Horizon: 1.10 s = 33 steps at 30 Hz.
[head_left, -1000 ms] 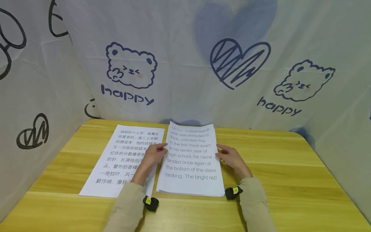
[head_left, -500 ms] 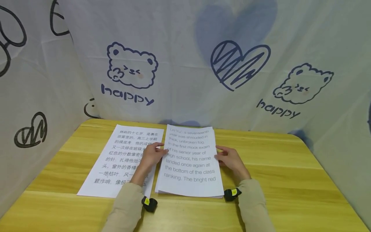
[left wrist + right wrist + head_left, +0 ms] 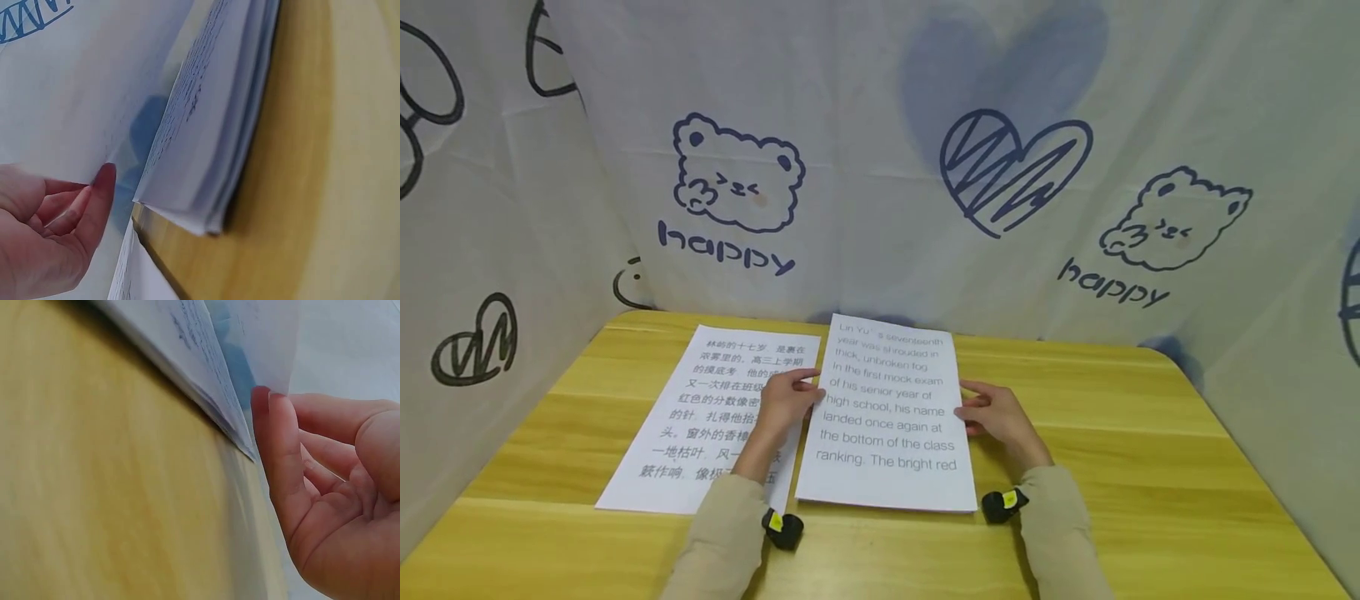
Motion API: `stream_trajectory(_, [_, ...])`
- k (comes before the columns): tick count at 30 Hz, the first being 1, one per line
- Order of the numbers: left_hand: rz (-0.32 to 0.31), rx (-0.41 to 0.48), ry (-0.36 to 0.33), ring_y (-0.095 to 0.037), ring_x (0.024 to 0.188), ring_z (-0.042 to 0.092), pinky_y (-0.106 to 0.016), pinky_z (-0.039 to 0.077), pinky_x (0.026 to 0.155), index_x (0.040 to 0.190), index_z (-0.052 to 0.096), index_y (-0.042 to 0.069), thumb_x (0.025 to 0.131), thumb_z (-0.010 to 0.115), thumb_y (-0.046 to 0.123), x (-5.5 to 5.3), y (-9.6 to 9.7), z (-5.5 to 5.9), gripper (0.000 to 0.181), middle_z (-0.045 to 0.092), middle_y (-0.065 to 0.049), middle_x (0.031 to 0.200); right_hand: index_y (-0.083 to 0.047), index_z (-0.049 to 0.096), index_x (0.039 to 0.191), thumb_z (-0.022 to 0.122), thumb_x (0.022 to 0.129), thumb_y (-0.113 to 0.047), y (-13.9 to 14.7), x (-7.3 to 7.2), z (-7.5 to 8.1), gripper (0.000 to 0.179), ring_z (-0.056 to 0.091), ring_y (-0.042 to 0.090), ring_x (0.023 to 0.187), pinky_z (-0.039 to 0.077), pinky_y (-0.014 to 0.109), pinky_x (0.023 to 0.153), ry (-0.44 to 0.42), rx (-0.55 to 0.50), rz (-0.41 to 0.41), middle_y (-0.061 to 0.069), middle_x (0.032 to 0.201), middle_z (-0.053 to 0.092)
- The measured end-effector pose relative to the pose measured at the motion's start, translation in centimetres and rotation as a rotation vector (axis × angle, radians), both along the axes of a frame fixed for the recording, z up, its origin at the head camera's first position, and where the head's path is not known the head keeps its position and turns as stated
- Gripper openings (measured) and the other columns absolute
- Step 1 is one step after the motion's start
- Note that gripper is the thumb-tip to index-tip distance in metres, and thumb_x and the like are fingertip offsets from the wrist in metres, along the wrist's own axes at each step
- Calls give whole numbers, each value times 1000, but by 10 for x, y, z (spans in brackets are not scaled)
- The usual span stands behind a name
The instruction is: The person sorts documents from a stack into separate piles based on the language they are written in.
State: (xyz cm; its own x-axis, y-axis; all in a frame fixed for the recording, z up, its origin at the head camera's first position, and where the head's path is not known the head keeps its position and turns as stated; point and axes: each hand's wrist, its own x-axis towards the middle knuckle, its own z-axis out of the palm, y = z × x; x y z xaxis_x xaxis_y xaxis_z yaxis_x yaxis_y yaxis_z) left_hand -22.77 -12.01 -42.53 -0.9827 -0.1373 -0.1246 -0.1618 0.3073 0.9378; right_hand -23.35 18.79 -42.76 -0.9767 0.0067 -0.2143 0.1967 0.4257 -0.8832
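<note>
A white sheet of paper (image 3: 883,487) with large English print is in the middle of the head view. My left hand (image 3: 784,407) pinches its left edge; my right hand (image 3: 1002,415) pinches the right edge, about level with the left. In the right wrist view the thin sheet (image 3: 272,344) shows between thumb and finger, raised above other paper. Below it lies a stack of printed paper (image 3: 200,144), its layered edges visible in the left wrist view and hidden under the sheet from the head. A Chinese-printed sheet (image 3: 681,417) lies to the left, partly covered by my left hand.
A wooden table (image 3: 1097,433) carries the papers, its bare wood showing to the right and in front. White cloth (image 3: 872,208) with bear and heart drawings hangs behind the table and along its sides. Each sleeve has a black wrist device (image 3: 1003,504) near it.
The English-printed sheet has straightened from its curled top and shifted slightly left at its lower edge, now covering the uneven page edges below. Both hands stay at its sides; the left moved slightly left.
</note>
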Motion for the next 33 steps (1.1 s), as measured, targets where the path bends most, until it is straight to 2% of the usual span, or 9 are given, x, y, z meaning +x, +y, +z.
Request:
stream_trajectory(8, [49, 80, 33, -13, 69, 59, -22, 50, 61, 126, 64, 4, 86, 68, 4, 4, 0, 2, 40, 67, -13, 95, -5, 47, 143, 69, 87, -1, 1, 2, 3, 60, 63, 21, 80, 56, 29, 71, 10, -38, -29, 18, 105, 62])
stream_trajectory(13, [66, 110, 34, -16, 79, 60, -23, 52, 69, 126, 64, 6, 87, 67, 5, 5, 0, 6, 40, 66, -13, 99, -8, 47, 143, 68, 88, 0, -2, 3, 7, 60, 62, 20, 78, 56, 28, 71, 62, -41, -28, 18, 105, 62])
stream_trajectory(17, [83, 117, 43, -19, 86, 61, -25, 54, 76, 127, 63, 7, 88, 67, 4, 7, -1, 9, 40, 65, -13, 101, -6, 47, 143, 66, 89, 0, -7, 5, 12, 58, 61, 22, 83, 56, 30, 73, 97, -84, -24, 20, 110, 60])
stream_trajectory(20, [77, 102, 52, -20, 87, 62, -25, 54, 76, 127, 63, 8, 88, 67, 4, 9, -4, 10, 40, 64, -13, 102, -6, 47, 143, 64, 90, 0, -10, 7, 15, 56, 59, 24, 89, 56, 32, 75, 103, -101, -28, 20, 112, 58])
stream_trajectory(26, [13, 11, 141, -20, 81, 66, -26, 55, 74, 125, 64, 5, 87, 68, 4, 15, -1, 15, 38, 67, -15, 100, -7, 47, 143, 60, 93, -2, -3, 11, 20, 52, 58, 27, 94, 56, 32, 78, 141, -93, -19, 20, 114, 57])
stream_trajectory(30, [-14, 42, 168, -20, 80, 65, -28, 56, 74, 124, 64, 3, 86, 68, 1, 18, 5, 20, 38, 67, -15, 98, -7, 46, 144, 58, 94, -2, 5, 10, 23, 51, 57, 28, 98, 55, 33, 81, 142, -72, -6, 21, 116, 56])
stream_trajectory(33, [-7, 66, 195, -20, 78, 65, -27, 56, 72, 123, 65, 1, 86, 68, 0, 18, 10, 21, 37, 67, -14, 94, -8, 46, 144, 57, 95, -4, 8, 8, 24, 50, 55, 29, 101, 54, 34, 85, 128, -51, -5, 19, 118, 55])
